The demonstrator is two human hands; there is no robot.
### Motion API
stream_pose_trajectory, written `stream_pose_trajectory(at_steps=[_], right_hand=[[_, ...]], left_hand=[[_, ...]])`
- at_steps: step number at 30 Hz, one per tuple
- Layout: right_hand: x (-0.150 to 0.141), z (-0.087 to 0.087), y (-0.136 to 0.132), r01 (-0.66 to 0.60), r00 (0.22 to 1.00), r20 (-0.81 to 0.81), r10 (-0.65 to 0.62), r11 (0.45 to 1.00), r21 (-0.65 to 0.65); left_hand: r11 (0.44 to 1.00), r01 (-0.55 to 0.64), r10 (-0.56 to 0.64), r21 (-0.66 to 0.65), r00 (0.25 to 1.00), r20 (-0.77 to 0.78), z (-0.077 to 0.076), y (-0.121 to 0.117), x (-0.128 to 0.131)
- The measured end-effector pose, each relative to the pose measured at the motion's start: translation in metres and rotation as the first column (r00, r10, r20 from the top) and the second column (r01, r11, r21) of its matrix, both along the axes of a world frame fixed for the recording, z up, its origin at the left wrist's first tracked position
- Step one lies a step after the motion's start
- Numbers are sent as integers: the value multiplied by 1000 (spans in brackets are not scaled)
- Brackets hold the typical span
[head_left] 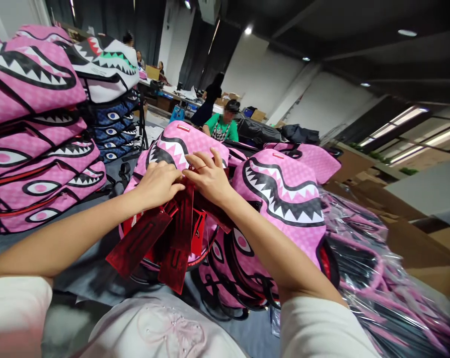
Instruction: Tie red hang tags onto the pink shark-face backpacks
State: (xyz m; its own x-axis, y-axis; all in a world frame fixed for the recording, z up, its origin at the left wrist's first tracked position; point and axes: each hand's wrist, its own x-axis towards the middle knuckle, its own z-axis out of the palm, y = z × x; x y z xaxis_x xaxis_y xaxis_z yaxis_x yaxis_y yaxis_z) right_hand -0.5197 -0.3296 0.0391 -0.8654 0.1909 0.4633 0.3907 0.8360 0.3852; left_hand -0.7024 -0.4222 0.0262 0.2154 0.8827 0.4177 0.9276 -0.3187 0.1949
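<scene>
A pink checked backpack [210, 146] with a black-and-white shark-mouth print lies in front of me. Over its front, a bunch of dark red translucent tags [140, 242] hangs from my hands. My left hand [158, 185] is closed at the top of the bunch, its thumb pointing right. Close beside it, my right hand [209, 180] pinches the tags between thumb and fingers, the other fingers raised. A brighter red card [198, 233] shows among them. How the tags are fastened is hidden behind my fingers.
Another pink backpack [280, 174] tops a stack just right. Piled pink backpacks [31, 149] stand at the left, beside a stack of blue ones [111, 122] under a white one [106, 92]. Plastic-wrapped bags [374, 278] lie at the right. A person in green [230, 130] sits beyond.
</scene>
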Motion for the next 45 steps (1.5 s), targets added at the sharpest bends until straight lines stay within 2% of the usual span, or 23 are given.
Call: stream_pose_trajectory(at_steps=[5, 8, 12, 16, 18, 24, 27, 30, 35, 38, 41, 45], right_hand=[[4, 0, -10, 166, 984, -50, -171, 982, -87], [5, 1, -14, 225, 967, -85, -239, 962, -154], [6, 1, -17, 238, 955, -124, -271, 944, -227], [7, 0, -25, 241, 937, -175, -301, 923, -300], [7, -1, -28, 229, 929, -208, -306, 918, -324], [12, -12, -29, 216, 913, -242, -329, 892, -397], [17, -19, -30, 294, 886, -226, -404, 868, -400], [21, -25, -36, 381, 837, -212, -504, 816, -436], [15, -28, -37, 266, 826, -259, -500, 752, -603], [6, -27, -33, 194, 826, -253, -504, 676, -711], [1, -26, -38, 96, 875, -229, -427, 615, -783], [-4, -26, -46, 61, 943, -165, -290, 638, -768]], left_hand=[[997, -74, 74, -23, 997, 2, -1, -2, 7], [996, -88, 90, -29, 995, 44, -2, -3, 4], [998, -33, 32, 50, 999, 34, -6, -12, 5], [976, -128, 128, 177, 992, 13, -13, -34, 11], [971, -148, 150, 187, 989, 5, -18, -44, 13], [984, -42, 48, 176, 998, -30, -29, -50, 22], [980, -39, 42, 197, 999, -11, -34, -49, 30], [984, -15, 14, 180, 1000, 4, -41, -47, 33], [976, 4, -16, 215, 999, 52, -45, -45, 28], [972, -27, 9, 233, 997, 77, -43, -48, 20], [974, -37, 17, 221, 996, 92, -43, -49, 13], [983, -18, -9, 184, 989, 148, -43, -47, 9]])
